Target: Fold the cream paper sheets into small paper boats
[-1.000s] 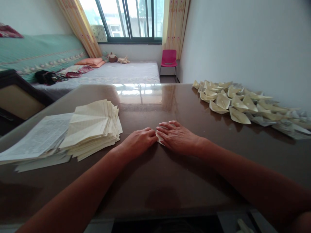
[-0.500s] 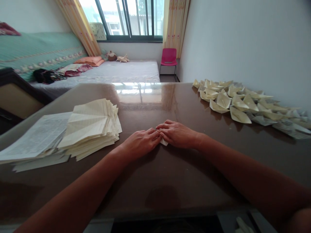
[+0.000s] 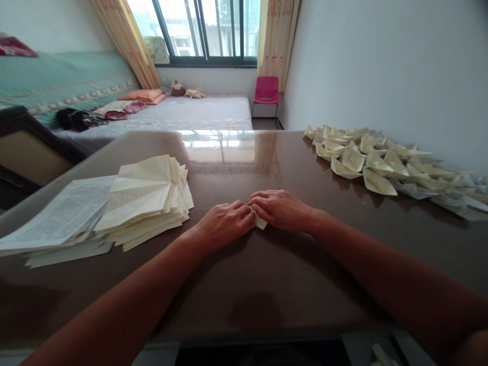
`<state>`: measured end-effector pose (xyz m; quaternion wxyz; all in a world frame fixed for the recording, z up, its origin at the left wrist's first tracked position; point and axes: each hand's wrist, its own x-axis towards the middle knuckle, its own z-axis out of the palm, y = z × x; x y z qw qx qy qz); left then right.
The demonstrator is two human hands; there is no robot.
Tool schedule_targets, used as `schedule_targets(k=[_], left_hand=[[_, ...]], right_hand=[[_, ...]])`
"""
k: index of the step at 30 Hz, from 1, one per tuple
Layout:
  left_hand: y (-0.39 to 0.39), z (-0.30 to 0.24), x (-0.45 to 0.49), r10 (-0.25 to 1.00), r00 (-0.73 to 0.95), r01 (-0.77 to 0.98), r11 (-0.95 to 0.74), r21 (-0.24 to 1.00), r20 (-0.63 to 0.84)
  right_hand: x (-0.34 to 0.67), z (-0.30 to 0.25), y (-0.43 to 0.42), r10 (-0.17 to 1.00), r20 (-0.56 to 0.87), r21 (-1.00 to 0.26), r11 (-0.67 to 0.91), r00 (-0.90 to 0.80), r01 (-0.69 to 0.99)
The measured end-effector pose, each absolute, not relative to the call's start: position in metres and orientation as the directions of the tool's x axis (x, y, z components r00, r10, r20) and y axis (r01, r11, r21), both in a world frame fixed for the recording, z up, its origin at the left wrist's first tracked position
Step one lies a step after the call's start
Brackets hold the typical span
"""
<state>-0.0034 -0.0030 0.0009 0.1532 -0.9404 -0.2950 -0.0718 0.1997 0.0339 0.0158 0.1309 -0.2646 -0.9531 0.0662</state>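
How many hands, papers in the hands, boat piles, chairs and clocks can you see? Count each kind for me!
Left hand and right hand: 2
Paper piece in the hands: 1
Paper boat pile: 1
Pink chair: 1
Clock: 1
Total: 6

2 hands | 1 held paper | 2 paper stacks | paper boats overlap, uncountable | 1 table | 1 chair

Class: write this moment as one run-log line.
left hand: on paper piece; right hand: same piece; left: paper stack; right: paper boats
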Motion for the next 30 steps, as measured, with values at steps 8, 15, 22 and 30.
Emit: schedule_targets(k=[8, 15, 22, 30], left_hand=[[0.002, 0.000, -0.006, 0.555, 0.778, 0.603, -0.792, -0.101, 0.294], [0.000, 0.000, -0.004, 0.538, 0.796, 0.592, -0.787, -0.174, 0.278], [-0.003, 0.000, 0.000, 0.574, 0.779, 0.617, -0.773, -0.145, 0.253], [-0.001, -0.002, -0.003, 0.634, 0.720, 0.673, -0.736, -0.065, 0.282]], right_hand=[[0.200, 0.014, 0.035, 0.526, 0.200, -0.197, 0.848, -0.826, 0.493], [0.203, 0.018, 0.036, 0.558, 0.171, -0.227, 0.824, -0.812, 0.519], [0.217, 0.024, 0.046, 0.491, 0.222, -0.317, 0.853, -0.842, 0.414], [0.220, 0.017, 0.048, 0.475, 0.211, -0.369, 0.848, -0.854, 0.381]])
